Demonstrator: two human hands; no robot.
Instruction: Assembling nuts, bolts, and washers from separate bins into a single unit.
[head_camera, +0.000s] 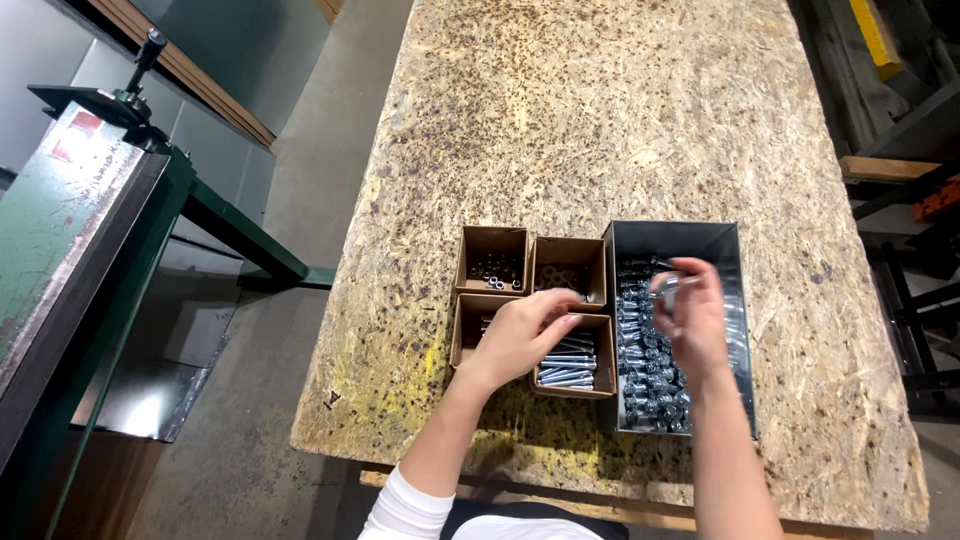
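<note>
Now left hand (522, 335) curled over cardboard boxes (494, 262); right hand (692, 318) pinching bolt (668, 283) above metal bin (735, 262); tabletop (600, 120) beyond bare.

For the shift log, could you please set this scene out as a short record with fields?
surface: chipboard table
left hand: over the four small cardboard boxes, fingers curled
right hand: above the grey metal bin, pinching a small silvery part
bin contents: loose silvery bolts
near box: bolts laid side by side
beside the table: green metal machine

A green metal machine (90, 210) with a black-knobbed lever (147, 52) stands beside the chipboard table (600, 130).
</note>
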